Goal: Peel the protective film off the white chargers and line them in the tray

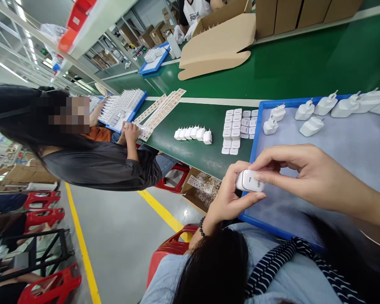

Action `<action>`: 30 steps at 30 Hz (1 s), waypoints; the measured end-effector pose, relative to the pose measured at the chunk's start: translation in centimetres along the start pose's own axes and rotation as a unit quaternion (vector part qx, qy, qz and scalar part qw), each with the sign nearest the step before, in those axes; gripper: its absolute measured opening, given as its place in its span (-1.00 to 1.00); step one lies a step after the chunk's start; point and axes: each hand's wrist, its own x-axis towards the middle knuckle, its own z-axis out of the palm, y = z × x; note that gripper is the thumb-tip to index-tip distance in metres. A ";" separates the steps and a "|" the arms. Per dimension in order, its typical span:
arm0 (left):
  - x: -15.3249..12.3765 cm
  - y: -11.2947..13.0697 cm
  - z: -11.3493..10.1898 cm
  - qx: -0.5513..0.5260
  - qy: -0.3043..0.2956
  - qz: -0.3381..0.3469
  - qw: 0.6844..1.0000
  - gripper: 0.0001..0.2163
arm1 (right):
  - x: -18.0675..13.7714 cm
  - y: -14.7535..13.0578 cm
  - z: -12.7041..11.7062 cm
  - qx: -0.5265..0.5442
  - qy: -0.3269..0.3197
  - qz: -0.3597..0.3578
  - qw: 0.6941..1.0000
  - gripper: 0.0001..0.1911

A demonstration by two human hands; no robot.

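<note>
My left hand (229, 198) grips a white charger plug (247, 180) between thumb and fingers, just over the near edge of a blue tray (256, 135). My right hand (299, 173) comes in from the right and pinches the same plug with its fingertips on the top. Several more white plugs (307, 110) lie scattered on the tray's grey mat beyond my hands.
On the green belt (304, 63) left of the tray stand a grid of white plugs (236, 131) and a short row of plugs (193, 134). A co-worker's hand (131, 131) rests by sticker strips (160, 109). An open cardboard box (218, 46) lies further off. Red stools (174, 177) stand below.
</note>
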 end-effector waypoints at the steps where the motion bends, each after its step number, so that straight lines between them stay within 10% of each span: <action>1: 0.0 0.0 0.0 0.005 -0.002 0.001 1.000 -0.52 | 0.0 0.0 0.0 -0.002 -0.001 0.001 1.000 -0.85; 30: 0.8 0.7 -0.6 0.071 -0.042 0.094 0.992 -0.62 | 0.0 0.5 -0.3 0.068 -0.041 0.109 0.991 -0.71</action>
